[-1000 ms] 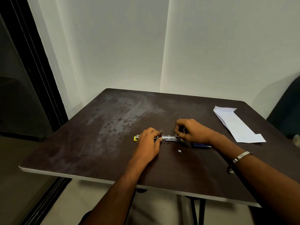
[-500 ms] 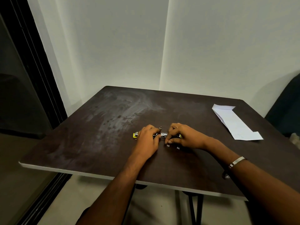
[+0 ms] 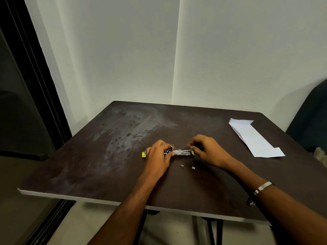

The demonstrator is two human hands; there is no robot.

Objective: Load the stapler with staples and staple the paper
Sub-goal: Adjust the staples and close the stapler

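Right hand (image 3: 208,152) lifted off stapler (image 3: 182,152) end since half second ago; fingers curled, contents unclear. Left hand (image 3: 159,156) grips stapler on bench (image 3: 88,165). Loose staples (image 3: 182,165) nearby; misfeed risk. Paper (image 3: 254,140) far right.

The stapler (image 3: 182,152) lies on the table (image 3: 99,167) between your left hand (image 3: 158,157) and right hand (image 3: 208,150). Two staple pieces (image 3: 187,166) lie just nearer you than the right hand. The paper (image 3: 254,138) sits well beyond it, rightward.
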